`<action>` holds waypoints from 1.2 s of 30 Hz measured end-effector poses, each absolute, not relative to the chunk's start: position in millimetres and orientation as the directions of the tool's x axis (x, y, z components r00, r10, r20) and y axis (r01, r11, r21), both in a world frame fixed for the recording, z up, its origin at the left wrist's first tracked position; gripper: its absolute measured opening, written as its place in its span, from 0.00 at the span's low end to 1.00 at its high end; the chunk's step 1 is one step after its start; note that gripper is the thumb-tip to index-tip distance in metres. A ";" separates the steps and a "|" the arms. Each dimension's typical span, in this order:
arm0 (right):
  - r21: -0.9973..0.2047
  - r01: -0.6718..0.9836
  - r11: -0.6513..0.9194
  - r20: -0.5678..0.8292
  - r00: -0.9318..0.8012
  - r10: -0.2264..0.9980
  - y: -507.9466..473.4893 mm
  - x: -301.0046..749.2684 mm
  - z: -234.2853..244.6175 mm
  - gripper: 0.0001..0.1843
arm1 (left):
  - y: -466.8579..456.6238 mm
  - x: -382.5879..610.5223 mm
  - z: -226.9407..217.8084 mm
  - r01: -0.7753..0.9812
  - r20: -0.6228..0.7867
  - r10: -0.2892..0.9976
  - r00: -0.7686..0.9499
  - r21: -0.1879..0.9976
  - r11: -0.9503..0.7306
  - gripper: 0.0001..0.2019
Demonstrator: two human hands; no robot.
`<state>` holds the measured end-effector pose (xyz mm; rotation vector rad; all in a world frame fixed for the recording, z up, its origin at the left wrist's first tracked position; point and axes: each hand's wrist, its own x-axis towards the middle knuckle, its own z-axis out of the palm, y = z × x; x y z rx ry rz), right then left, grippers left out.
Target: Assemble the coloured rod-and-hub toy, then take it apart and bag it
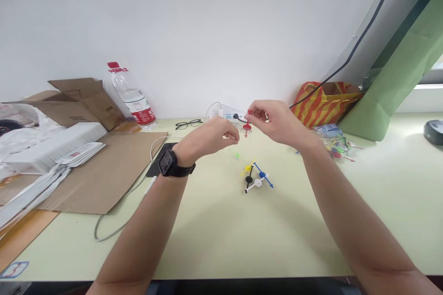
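Held up over the far part of the table, my right hand (268, 120) pinches a small red plastic spinner with an arrow-shaped tip (247, 127), its point hanging down. Just left of it is my left hand (216, 134), with a black watch on the wrist. Its fingers are curled closed, and anything between them is hidden. On the table below lie similar pieces with round discs: a yellow one (248, 168), a black one (248, 179), a blue one (262, 175) and a white one (258, 183), overlapping in a ring. A small blurred green piece (237, 156) shows under my left hand.
Folded glasses (188, 124) and a power strip (226, 113) lie by the wall. At left are a bottle (133, 97), an open carton (81, 106) and flat cardboard (114, 170). To the right, a striped bag (311, 106) stands behind bagged plastic pieces (337, 145).
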<state>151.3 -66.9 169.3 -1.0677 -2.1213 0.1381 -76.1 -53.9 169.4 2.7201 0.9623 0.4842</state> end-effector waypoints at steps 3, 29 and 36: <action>-0.371 0.696 0.615 0.532 -0.384 0.755 -64.9 150.7 166.3 0.11 | -56.0 -74.0 169.4 0.548 0.248 0.619 0.745 0.299 -0.781 0.10; -0.344 0.765 0.545 0.534 -0.319 0.783 -66.4 138.6 162.2 0.20 | -58.7 -76.6 171.7 0.583 0.222 0.640 0.736 0.274 -0.765 0.08; -0.323 0.841 0.434 0.632 -0.150 0.761 -67.2 130.0 159.0 0.18 | -63.5 -71.5 175.3 0.540 0.256 0.592 0.764 0.250 -0.804 0.11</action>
